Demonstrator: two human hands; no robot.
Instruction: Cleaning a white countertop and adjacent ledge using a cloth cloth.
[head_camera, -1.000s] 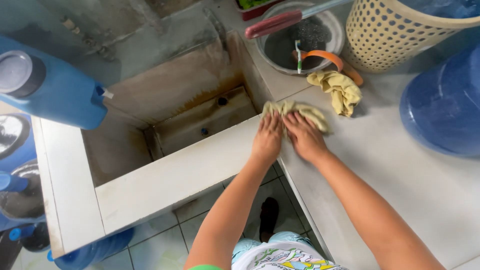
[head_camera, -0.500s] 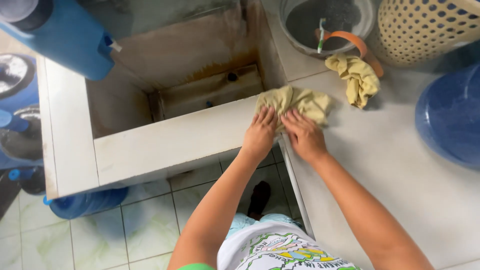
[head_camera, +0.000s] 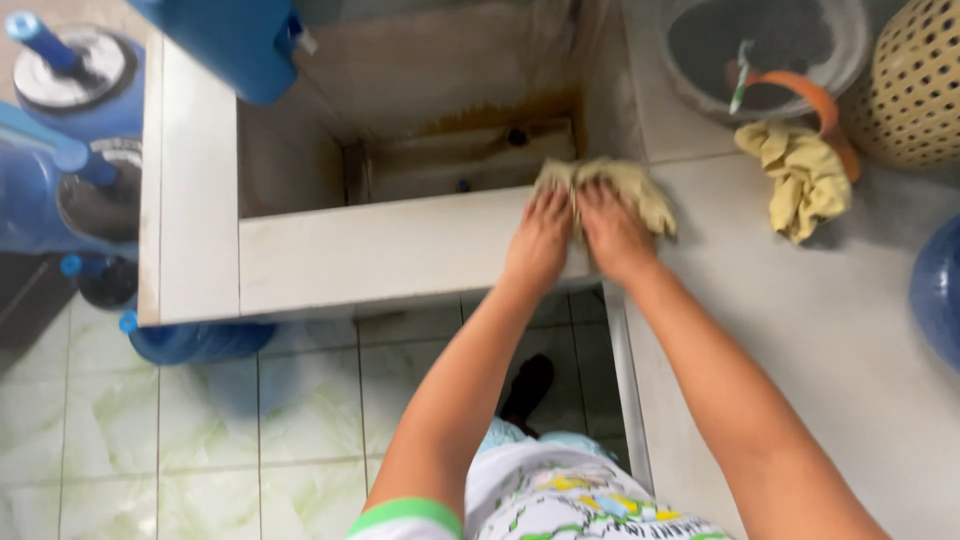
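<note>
Both hands press side by side on a yellowish cloth (head_camera: 645, 195) that lies on the white tiled ledge (head_camera: 380, 250) at the corner of a stained sink basin (head_camera: 450, 120). My left hand (head_camera: 540, 240) lies flat on the cloth's left part. Next to it, my right hand (head_camera: 612, 232) covers the cloth's middle. The cloth's far edge hangs at the basin's rim. A second crumpled yellow cloth (head_camera: 800, 175) lies apart on the counter to the right.
A round basin (head_camera: 690, 60) with an orange-handled tool and a brush stands at the back. Beside it, a cream perforated basket (head_camera: 915, 90). Blue water jugs (head_camera: 70, 170) stand left, a blue container (head_camera: 225, 40) sits on the ledge, another blue jug (head_camera: 940, 290) far right.
The view has shifted, so the hands and cloth sit further right and nearer. Both hands stay pressed on the cloth at the basin's corner.
</note>
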